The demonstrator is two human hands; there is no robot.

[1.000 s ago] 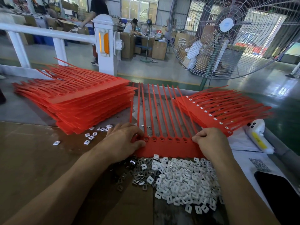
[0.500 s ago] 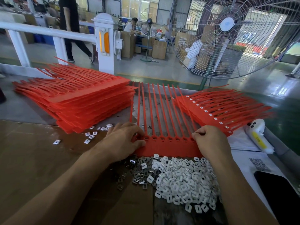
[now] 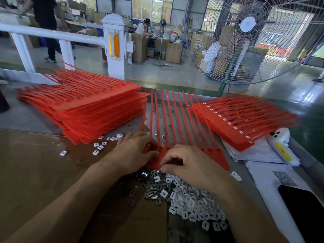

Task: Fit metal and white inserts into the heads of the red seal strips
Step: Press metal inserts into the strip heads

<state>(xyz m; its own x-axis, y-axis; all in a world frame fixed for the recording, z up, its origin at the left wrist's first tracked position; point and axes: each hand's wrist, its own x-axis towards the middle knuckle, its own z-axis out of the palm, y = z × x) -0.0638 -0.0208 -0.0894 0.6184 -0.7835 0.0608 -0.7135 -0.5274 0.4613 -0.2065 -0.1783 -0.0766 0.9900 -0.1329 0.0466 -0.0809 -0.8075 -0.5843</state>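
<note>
My left hand [image 3: 135, 151]: fingers curled down on the left end of the red strip sheet [image 3: 177, 123], pinning its head bar to the table.
My right hand [image 3: 191, 165]: fingers bent together over the near edge of that bar; I cannot tell whether a piece is pinched between them.
Sheet in work: one, flat in the middle, about ten strips running away from me.
Metal inserts [image 3: 138, 186]: a small loose scatter just near of the bar, too many to count.
White inserts [image 3: 191, 204]: one big heap right of the metal ones, under my right wrist; about seven strays [image 3: 98, 148] lie left of my left hand.
Left stack [image 3: 84, 106]: one tall pile of sheets, its near corner just beside my left hand.
Right stack [image 3: 243, 123]: one lower pile with white pieces showing in its heads.
Room: open brown cardboard [image 3: 38, 169] on the near left; paper [image 3: 268, 186] and a dark phone [image 3: 305, 211] crowd the near right edge.
</note>
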